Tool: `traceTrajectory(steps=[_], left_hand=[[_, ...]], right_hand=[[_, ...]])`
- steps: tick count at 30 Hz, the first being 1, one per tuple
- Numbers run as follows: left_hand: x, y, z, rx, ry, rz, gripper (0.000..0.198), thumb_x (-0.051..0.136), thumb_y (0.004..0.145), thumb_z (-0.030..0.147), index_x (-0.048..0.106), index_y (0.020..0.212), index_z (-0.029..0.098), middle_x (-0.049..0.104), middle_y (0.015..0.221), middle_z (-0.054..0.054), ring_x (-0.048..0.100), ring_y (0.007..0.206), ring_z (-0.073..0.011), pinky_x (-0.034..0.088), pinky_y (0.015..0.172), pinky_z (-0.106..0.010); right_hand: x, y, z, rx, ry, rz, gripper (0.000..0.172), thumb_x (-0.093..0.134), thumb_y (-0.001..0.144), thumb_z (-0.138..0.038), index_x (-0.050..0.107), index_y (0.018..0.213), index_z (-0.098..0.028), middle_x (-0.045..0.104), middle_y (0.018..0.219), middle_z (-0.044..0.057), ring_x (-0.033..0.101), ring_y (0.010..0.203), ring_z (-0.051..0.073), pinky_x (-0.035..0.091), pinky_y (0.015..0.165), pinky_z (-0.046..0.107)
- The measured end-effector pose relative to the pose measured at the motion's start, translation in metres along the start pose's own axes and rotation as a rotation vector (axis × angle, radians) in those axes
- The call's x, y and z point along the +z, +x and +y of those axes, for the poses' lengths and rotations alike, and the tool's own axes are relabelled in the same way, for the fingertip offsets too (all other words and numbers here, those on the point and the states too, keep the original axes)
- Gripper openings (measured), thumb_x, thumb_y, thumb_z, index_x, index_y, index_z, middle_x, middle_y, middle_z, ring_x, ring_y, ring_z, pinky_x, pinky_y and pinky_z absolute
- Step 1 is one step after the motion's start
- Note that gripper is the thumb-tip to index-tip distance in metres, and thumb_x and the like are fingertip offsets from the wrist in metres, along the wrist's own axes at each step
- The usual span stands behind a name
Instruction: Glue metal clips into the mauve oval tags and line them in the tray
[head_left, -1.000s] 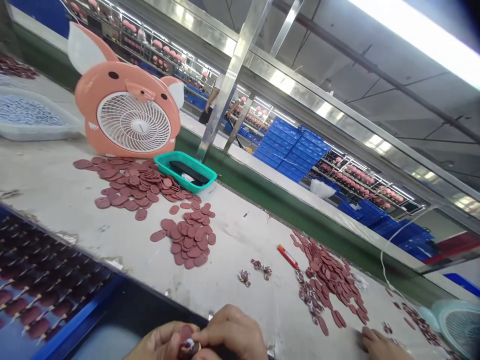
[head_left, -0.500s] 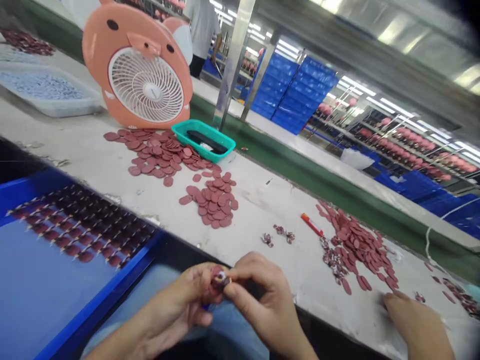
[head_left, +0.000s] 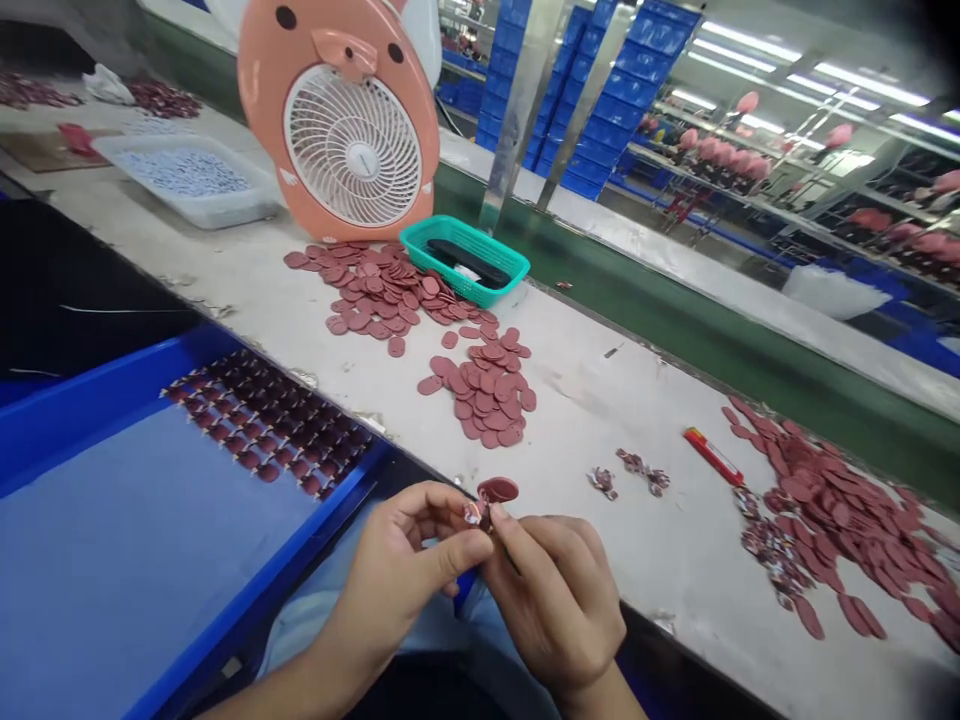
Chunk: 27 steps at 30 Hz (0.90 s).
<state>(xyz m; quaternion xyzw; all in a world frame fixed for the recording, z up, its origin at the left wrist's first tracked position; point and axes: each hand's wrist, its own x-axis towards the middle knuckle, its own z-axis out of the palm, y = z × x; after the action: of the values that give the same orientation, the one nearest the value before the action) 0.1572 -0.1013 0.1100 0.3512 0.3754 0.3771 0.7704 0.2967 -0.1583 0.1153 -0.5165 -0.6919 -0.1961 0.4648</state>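
Just over the table's front edge, both hands meet around a small piece. It has a dark red oval disc [head_left: 499,489] sticking up past the fingertips and a small brown-and-white part [head_left: 475,514] below it. My left hand [head_left: 409,560] pinches the small part between thumb and forefinger. Closed on the same piece from the other side, my right hand [head_left: 555,590] has its fingertips at the disc's base; its exact hold is partly hidden. Beyond the hands lies a pile of red oval discs [head_left: 487,395]. A few small brown-and-white parts [head_left: 602,483] lie to the right.
At left, a blue tray [head_left: 187,590] contains rows of dark red pieces [head_left: 277,420]. Behind are an orange fan [head_left: 259,90], a green basket [head_left: 420,240] and a white tub [head_left: 225,212]. A red-and-yellow stick-like item [head_left: 712,456] lies near more discs [head_left: 847,500] at right.
The view has swung left, so things sit further right. My fingers have shifted round the piece, and its disc now points up and away. Another hand at the right has left view.
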Motion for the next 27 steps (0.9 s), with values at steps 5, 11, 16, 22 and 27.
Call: traceTrajectory(steps=[5, 11, 16, 22, 27], left_hand=[[-0.008, 0.001, 0.004, 0.036, 0.019, 0.055, 0.027, 0.092, 0.066, 0.037, 0.076, 0.075, 0.017, 0.068, 0.068, -0.001, 0.055, 0.056, -0.0104, 0.047, 0.041, -0.014], [-0.047, -0.002, 0.010, 0.066, 0.220, 0.286, 0.032, 0.080, 0.076, 0.048, 0.073, 0.084, 0.019, 0.074, 0.086, -0.006, 0.066, 0.071, -0.0168, 0.052, 0.048, -0.019], [-0.149, 0.001, 0.009, 0.123, 0.618, 0.661, 0.046, 0.070, 0.079, 0.058, 0.068, 0.103, 0.019, 0.075, 0.102, -0.010, 0.070, 0.093, -0.0271, 0.060, 0.068, -0.033], [-0.251, 0.025, -0.007, 0.026, 1.067, 0.693, 0.029, 0.070, 0.085, 0.046, 0.076, 0.096, 0.020, 0.075, 0.105, -0.008, 0.067, 0.093, -0.0276, 0.051, 0.092, -0.042], [-0.272, 0.042, -0.021, -0.116, 1.265, 0.582, 0.028, 0.065, 0.095, 0.041, 0.070, 0.107, 0.017, 0.071, 0.112, -0.008, 0.068, 0.098, -0.0249, 0.055, 0.090, -0.048]], right_hand=[[0.018, 0.006, -0.001, -0.052, 0.074, -0.036, 0.022, 0.069, 0.089, -0.002, 0.069, 0.110, -0.008, 0.072, 0.085, 0.009, 0.064, 0.071, 0.015, 0.053, 0.058, 0.029], [0.020, 0.003, -0.008, -0.080, 0.070, -0.085, 0.015, 0.076, 0.086, -0.008, 0.073, 0.100, -0.011, 0.071, 0.073, 0.004, 0.063, 0.065, 0.015, 0.055, 0.060, 0.029], [0.009, -0.009, -0.005, -0.003, 0.030, -0.115, 0.018, 0.074, 0.084, -0.005, 0.075, 0.094, -0.019, 0.069, 0.066, -0.001, 0.062, 0.059, 0.013, 0.055, 0.056, 0.026], [0.005, -0.021, 0.009, 0.023, 0.051, -0.187, 0.036, 0.078, 0.078, 0.001, 0.075, 0.107, -0.019, 0.072, 0.076, 0.002, 0.065, 0.065, 0.015, 0.058, 0.058, 0.029], [0.004, -0.025, 0.017, 0.019, 0.021, -0.208, 0.044, 0.079, 0.076, 0.002, 0.074, 0.114, -0.020, 0.071, 0.078, 0.002, 0.065, 0.066, 0.016, 0.058, 0.059, 0.029]])
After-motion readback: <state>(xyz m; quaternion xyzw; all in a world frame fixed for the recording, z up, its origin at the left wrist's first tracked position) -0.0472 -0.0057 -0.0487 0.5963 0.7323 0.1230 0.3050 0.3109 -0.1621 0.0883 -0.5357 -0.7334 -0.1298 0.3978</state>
